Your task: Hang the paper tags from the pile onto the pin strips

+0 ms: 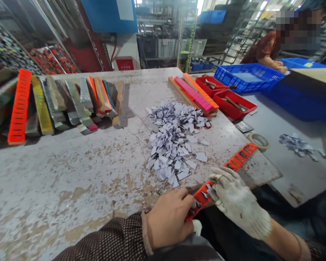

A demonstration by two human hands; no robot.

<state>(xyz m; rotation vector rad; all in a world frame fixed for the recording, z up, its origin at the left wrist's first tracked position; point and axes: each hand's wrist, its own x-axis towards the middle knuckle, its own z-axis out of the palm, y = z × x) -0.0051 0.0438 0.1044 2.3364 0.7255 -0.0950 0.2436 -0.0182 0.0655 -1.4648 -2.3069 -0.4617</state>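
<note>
An orange slotted strip (240, 157) lies slantwise over the table's near edge, with small pieces standing in its slots. My left hand (171, 217), bare apart from white coverings on some fingertips, is closed around the strip's lower end. In a whitish knitted glove, my right hand (235, 199) is bent over the middle of the strip, fingers curled by a small grey-white piece (210, 190). Whether that piece is pinched or only touched is hard to tell. Beyond my hands spreads a heap of small white pieces (174, 141).
Wrapped bars (76, 101) and another orange slotted strip (20, 107) lie at the left. Pink and orange bars (194, 94), red trays (233, 105), a tape roll (258, 140) and a blue crate (247, 77) are at the right. A person (268, 47) works behind.
</note>
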